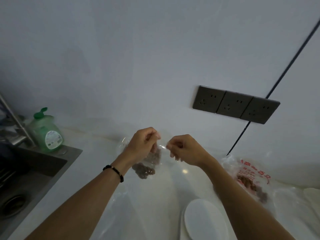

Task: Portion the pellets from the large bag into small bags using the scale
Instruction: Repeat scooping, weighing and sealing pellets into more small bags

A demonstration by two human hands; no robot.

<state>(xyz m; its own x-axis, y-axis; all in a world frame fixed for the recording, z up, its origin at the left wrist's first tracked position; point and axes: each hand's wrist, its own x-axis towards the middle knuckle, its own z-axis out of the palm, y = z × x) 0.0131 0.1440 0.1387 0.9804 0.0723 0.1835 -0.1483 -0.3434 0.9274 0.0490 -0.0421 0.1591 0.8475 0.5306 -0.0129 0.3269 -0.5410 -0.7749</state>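
Both hands were raised over the white tabletop [90,163], just in front of the wall. The left hand [141,142] and the right hand [185,149] each pinched the top edge of a small clear bag [161,153] with curled fingers, the mouth stretched between them. Brown pellets [143,170] sat in the bag's lower part, hanging below the left hand; the left wrist partly hid them. A dark bead bracelet [113,172] circled the left wrist.

Relative to the small bag: the large bag [249,177], clear with red print and more brown pellets inside, lay on the tabletop to the right, partly hidden behind the right forearm. A white round scale [202,220] stood nearer the person, below and right, its right edge covered by the same forearm. Left of the small bag stood a green soap bottle [45,130] beside a dark sink [31,167]. Above and right, a grey triple socket [235,104] was on the wall, with a dark cable [292,66] running diagonally past it.
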